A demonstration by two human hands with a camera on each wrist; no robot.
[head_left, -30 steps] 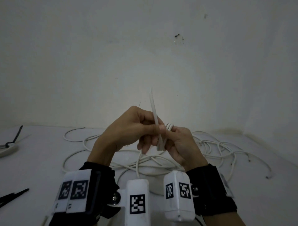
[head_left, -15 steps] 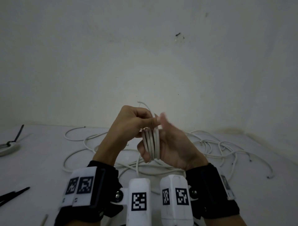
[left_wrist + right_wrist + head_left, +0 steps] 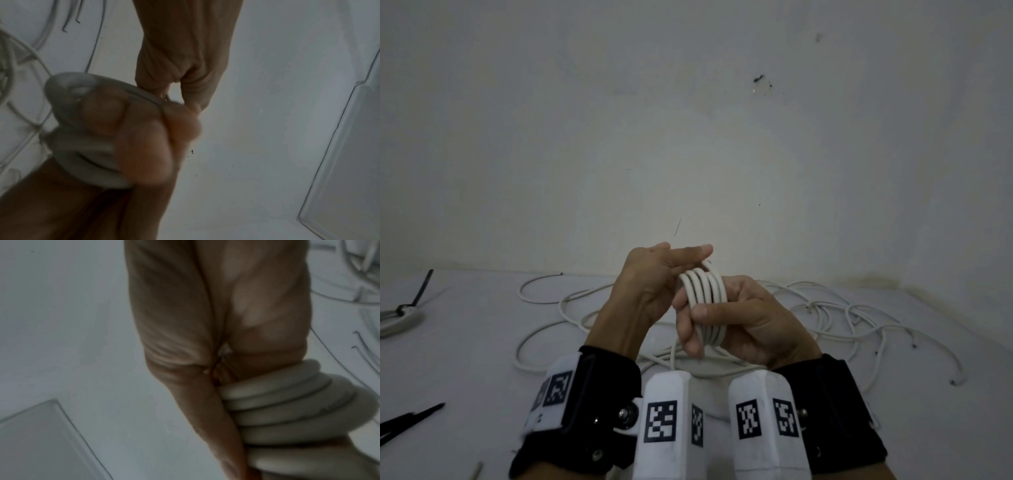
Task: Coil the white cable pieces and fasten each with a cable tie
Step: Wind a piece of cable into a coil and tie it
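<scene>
A white cable coil (image 3: 705,291) of several tight turns sits wound around the fingers of my right hand (image 3: 698,325), held up above the table. My right thumb lies across the turns and clamps them. My left hand (image 3: 688,255) is at the top of the coil, where thumb and forefinger pinch the cable's last bit. In the right wrist view the stacked turns of the coil (image 3: 287,404) fill the lower right. In the left wrist view the coil (image 3: 86,155) is blurred among fingers. No cable tie is on this coil.
Loose white cables (image 3: 842,318) sprawl over the white table behind and to the right of my hands. Black cable ties (image 3: 410,421) lie at the near left. A tied coil (image 3: 400,317) with a black tie rests at the far left edge. A wall stands close behind.
The free cable end that stuck straight up has been wound on as further turns. My right hand, open half a second ago, now clamps the coil with its thumb.
</scene>
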